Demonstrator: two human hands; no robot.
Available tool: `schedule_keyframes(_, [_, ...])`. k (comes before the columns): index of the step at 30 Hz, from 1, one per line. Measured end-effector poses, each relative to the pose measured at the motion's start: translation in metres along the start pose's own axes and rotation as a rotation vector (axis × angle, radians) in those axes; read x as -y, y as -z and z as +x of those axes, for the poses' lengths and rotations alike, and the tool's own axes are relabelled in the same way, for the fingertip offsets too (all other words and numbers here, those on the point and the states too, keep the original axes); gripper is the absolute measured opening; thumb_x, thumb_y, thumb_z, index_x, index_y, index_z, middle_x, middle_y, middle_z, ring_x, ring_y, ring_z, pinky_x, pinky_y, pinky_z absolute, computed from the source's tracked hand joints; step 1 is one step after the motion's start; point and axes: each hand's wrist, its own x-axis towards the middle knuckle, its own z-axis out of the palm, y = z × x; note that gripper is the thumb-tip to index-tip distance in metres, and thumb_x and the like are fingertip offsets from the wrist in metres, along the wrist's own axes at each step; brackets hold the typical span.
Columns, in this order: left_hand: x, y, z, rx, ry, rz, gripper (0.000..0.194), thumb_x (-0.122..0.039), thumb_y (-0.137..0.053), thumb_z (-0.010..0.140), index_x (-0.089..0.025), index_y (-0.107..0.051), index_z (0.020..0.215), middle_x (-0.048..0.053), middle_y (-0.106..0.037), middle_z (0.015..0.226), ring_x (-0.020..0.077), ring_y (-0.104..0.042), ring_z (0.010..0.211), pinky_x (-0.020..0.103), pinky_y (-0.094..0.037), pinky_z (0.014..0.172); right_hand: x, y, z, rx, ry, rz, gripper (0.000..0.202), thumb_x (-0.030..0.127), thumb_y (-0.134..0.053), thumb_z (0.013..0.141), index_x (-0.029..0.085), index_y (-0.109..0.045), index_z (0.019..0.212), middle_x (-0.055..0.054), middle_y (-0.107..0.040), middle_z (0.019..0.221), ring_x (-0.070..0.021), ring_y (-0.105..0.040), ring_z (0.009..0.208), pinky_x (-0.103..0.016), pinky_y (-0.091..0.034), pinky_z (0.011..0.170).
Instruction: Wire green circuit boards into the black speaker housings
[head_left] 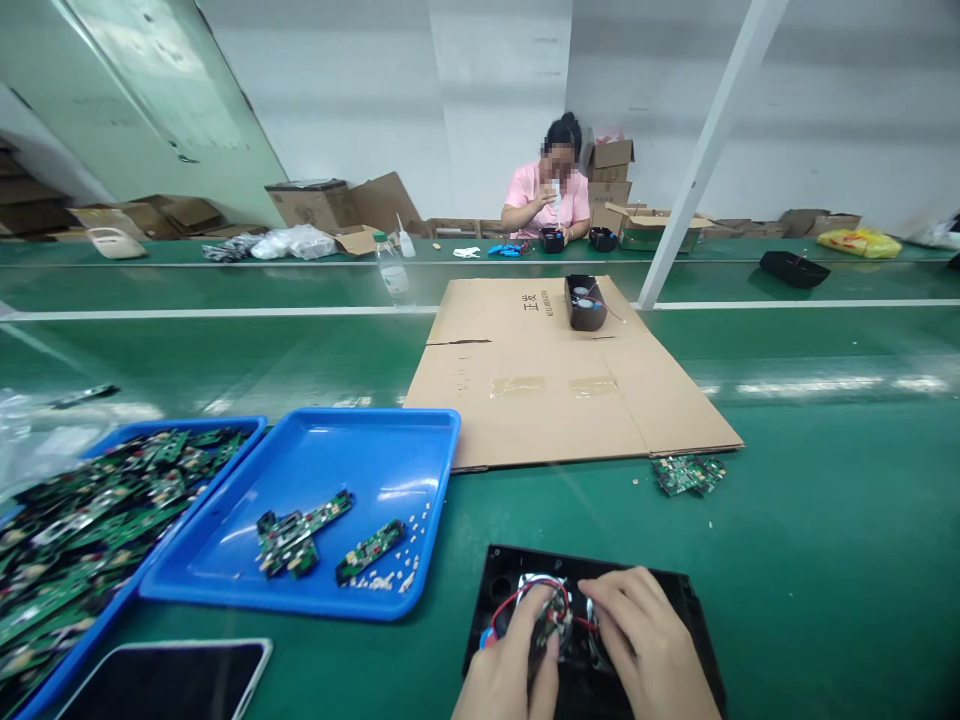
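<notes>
In the lower middle of the head view lies a black plastic housing (510, 570) with round silver speaker parts inside. My left hand (510, 655) is closed on a small circuit board (553, 612) above the housing, thumb and fingers on either side of it. Red wires (504, 606) loop around that board, and something blue shows beside my left fingers. My right hand (645, 635) reaches over the housing from the right with its thumb and fingers drawn together near a red wire. Whether anything is between those fingertips is hidden.
A blue tray (300, 430) at left holds several circuit boards and small white bits; a fuller tray (251, 425) stands beside it. A phone (172, 680) lies in front. Flat cardboard (540, 420) bears a black speaker housing (585, 303). A co-worker (547, 195) sits across.
</notes>
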Motion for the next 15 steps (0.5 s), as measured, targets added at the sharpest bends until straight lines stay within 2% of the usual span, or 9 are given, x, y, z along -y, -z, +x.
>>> schedule_keyframes(3, [0.0038,0.0,-0.0007,0.008,0.005,0.057,0.046,-0.045,-0.045,0.096,-0.03,-0.07,0.132,0.001,-0.072,0.058,0.0232,-0.065,0.044,0.032,-0.064,0.076,0.0019,0.0022,0.0048,-0.014,0.014,-0.039,0.026,0.015,-0.04,0.107,0.02,-0.064,0.117,-0.003,-0.067,0.095,-0.0123,-0.066,0.084,-0.019,-0.057,0.072])
schedule_keyframes(5, [0.0035,0.001,-0.0013,-0.003,0.024,0.096,0.049,-0.048,-0.045,0.097,-0.028,-0.07,0.133,0.004,-0.076,0.066,0.0231,-0.064,0.044,0.033,-0.064,0.078,0.0021,0.0022,0.0043,0.023,0.02,-0.048,0.023,0.018,-0.042,0.108,0.02,-0.064,0.112,-0.002,-0.068,0.092,-0.0127,-0.065,0.08,-0.021,-0.056,0.069])
schedule_keyframes(9, [-0.0018,0.0026,-0.0003,-0.004,0.039,0.072,0.049,-0.047,-0.045,0.097,-0.028,-0.07,0.134,0.007,-0.081,0.079,0.0246,-0.072,0.055,0.031,-0.063,0.075,-0.0009,0.0011,-0.0003,0.106,0.043,-0.089,0.017,0.021,-0.047,0.106,0.02,-0.064,0.103,0.0,-0.067,0.087,-0.0138,-0.063,0.074,-0.025,-0.051,0.065])
schedule_keyframes(15, [-0.0053,0.0031,0.0061,0.051,0.01,0.021,0.047,-0.041,-0.044,0.094,-0.029,-0.071,0.131,0.004,-0.075,0.063,0.0227,-0.066,0.046,0.032,-0.063,0.079,0.0001,0.0034,0.0051,0.072,0.132,-0.116,0.017,0.016,-0.047,0.104,0.02,-0.064,0.1,0.001,-0.064,0.081,-0.0133,-0.059,0.07,-0.026,-0.046,0.065])
